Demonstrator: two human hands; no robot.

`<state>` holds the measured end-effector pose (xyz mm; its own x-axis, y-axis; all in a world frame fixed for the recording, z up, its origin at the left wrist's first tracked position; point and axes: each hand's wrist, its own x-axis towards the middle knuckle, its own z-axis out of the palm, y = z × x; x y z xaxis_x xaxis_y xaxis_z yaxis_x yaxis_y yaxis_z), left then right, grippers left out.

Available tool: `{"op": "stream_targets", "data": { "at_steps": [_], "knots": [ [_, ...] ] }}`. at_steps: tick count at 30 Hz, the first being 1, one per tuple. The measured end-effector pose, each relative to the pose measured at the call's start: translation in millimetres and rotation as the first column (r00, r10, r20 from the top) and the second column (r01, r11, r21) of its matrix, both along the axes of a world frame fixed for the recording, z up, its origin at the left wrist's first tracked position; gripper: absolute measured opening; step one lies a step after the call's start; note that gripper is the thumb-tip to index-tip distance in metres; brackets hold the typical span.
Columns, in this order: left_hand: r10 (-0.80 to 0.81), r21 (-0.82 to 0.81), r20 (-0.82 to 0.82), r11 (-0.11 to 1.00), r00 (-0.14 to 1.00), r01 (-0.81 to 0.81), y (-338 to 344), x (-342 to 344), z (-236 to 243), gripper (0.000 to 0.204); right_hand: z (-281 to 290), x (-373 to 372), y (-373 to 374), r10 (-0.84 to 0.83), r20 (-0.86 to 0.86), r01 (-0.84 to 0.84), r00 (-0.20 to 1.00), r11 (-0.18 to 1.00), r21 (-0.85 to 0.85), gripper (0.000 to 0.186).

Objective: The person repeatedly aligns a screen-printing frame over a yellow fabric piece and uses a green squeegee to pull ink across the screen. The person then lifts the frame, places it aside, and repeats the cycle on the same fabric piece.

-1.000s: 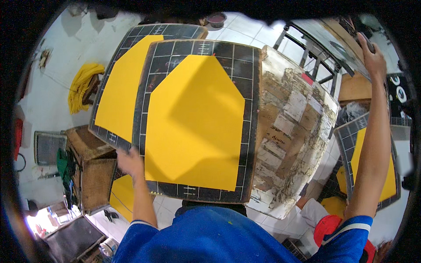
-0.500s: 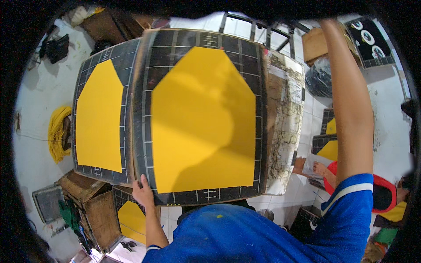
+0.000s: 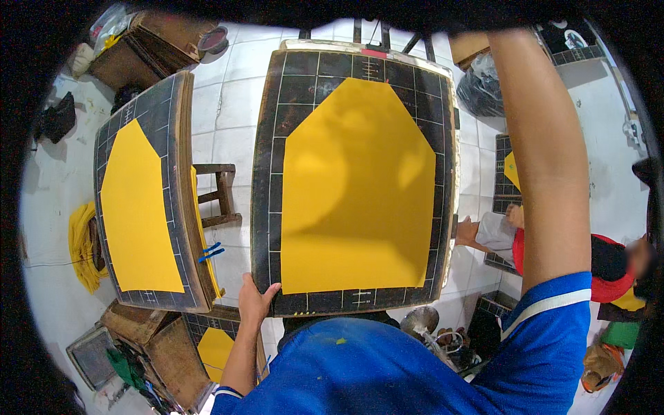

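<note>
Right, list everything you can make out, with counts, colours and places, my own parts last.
Gridded boards: at least four, black, centre, left, lower left, right
Sheets: at least four, yellow, on the boards
Boxes: at least two, brown, lower left and upper left
Bundle: one, yellow, far left
Wooden frame: one, brown, between left and centre boards
Plastic bag: one, black, upper right
Floor: one, white, tiled, beneath
Other person: one, white clothing, partly hidden, right
Shirt: one, blue, bottom
Left hand: one, bare, centre board's lower-left corner
Right forearm: one, bare, right
</note>
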<state>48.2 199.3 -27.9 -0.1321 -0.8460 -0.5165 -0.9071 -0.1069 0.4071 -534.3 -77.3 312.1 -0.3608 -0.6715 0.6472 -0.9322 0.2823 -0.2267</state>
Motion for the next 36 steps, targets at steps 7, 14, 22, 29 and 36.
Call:
{"op": "stream_targets", "data": {
  "at_steps": [7,14,22,29,36],
  "knots": [
    [0.032,0.058,-0.068,0.998,0.997,-0.028,-4.5,-0.3,3.8,0.068,7.3,-3.6,-6.7,-0.027,0.003,0.027,1.0,0.999,0.033,0.078],
    [-0.029,0.079,-0.021,0.996,0.999,0.031,-22.6,-6.5,6.8,0.068,17.8,1.5,-9.8,-0.062,0.029,0.061,0.998,0.997,0.053,0.077],
    [-0.076,0.116,-0.03,0.99,0.997,0.079,-29.2,-0.9,7.2,0.073,29.5,-3.8,-22.0,0.008,-0.021,-0.009,1.0,1.0,-0.018,0.072],
    [-0.134,0.152,0.037,0.98,0.99,0.127,-38.9,3.4,-4.5,0.077,32.7,-5.2,-26.7,0.025,-0.012,-0.026,1.0,0.999,-0.041,0.07],
    [-0.344,0.096,0.168,0.938,0.924,0.332,-67.9,9.2,-18.3,0.085,26.1,-29.2,-30.5,0.041,-0.031,-0.044,0.999,0.997,-0.07,0.072]
  ]
}}
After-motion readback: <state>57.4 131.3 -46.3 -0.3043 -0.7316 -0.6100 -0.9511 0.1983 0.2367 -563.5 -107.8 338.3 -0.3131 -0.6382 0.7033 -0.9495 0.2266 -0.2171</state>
